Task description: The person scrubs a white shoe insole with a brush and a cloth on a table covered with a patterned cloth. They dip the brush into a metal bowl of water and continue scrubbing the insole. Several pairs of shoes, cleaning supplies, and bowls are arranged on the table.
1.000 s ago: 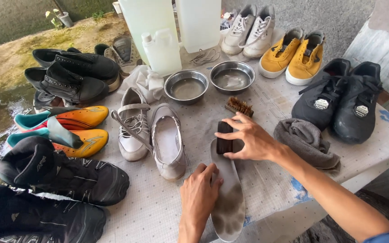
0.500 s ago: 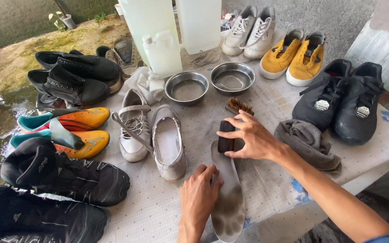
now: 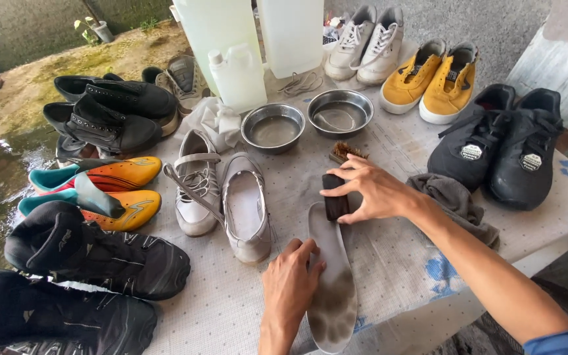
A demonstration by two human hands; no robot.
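Head view looks down on a cloth-covered bench (image 3: 389, 263) crowded with shoes: black boots (image 3: 93, 263) at lower left, a pale grey pair (image 3: 221, 194) at centre, yellow sneakers (image 3: 432, 82) and black sneakers (image 3: 501, 148) at upper right, and two steel bowls (image 3: 307, 121) above centre. A grey insole (image 3: 330, 283) lies flat at lower centre, its near end soiled, with the left hand (image 3: 290, 286) pressing its left edge, fingers flat rather than closed. At the insole's far end, the right hand (image 3: 373, 190) has its grip closed on a dark brush (image 3: 335, 197).

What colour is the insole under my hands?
Light grey insole, dirt-darkened at the heel; head view.
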